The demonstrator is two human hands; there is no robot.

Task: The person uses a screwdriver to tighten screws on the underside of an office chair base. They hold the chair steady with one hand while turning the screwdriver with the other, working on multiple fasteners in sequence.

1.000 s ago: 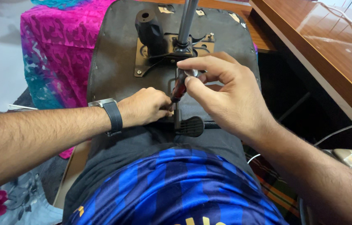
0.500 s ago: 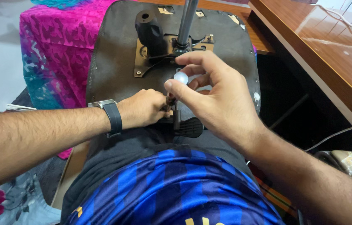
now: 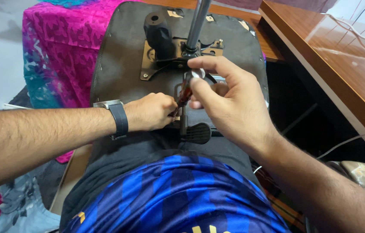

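Upturned office chair seat (image 3: 117,64), dark underside facing me and resting against my lap, with a black metal mounting plate (image 3: 156,64), a steel gas-lift column (image 3: 197,23) running out of the top edge, and a black paddle lever (image 3: 196,133) low at centre. Screwdriver (image 3: 185,92), reddish translucent handle, stands over the seat's middle just below the plate; its tip and whatever it meets are hidden behind my fingers. My right hand (image 3: 234,108) pinches the handle's top between thumb and fingertips, while my left hand (image 3: 150,112), curled shut, grips the lower end, watch (image 3: 115,116) on that wrist.
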